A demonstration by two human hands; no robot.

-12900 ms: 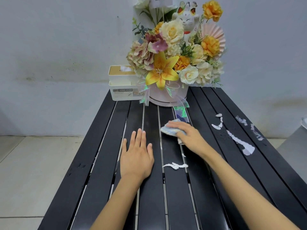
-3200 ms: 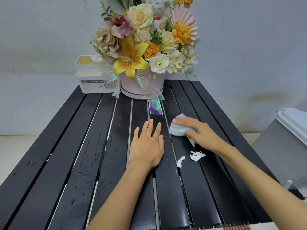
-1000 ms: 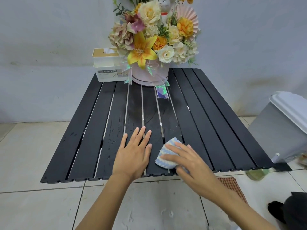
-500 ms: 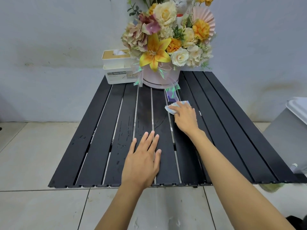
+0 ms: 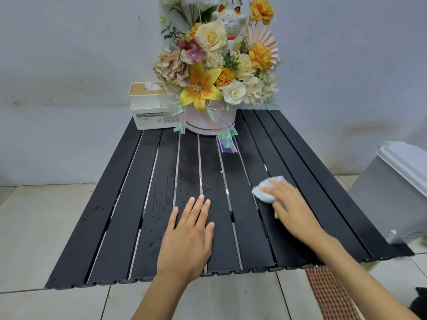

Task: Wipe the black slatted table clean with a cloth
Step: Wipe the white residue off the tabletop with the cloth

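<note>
left hand (image 5: pixel 187 236) flat on table (image 5: pixel 323 192), right hand (image 5: pixel 293 209) pressing cloth (image 5: pixel 263 194)

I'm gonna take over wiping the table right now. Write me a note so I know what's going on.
Left hand: flat on the table near its front edge, holding nothing.
Right hand: pressing the cloth onto the slats right of the middle.
Done: most slats look clean, with wet streaks on the left side.
Left: small white bits just beyond the cloth and along the middle gaps; maybe near the flowers and tissue box too.
</note>
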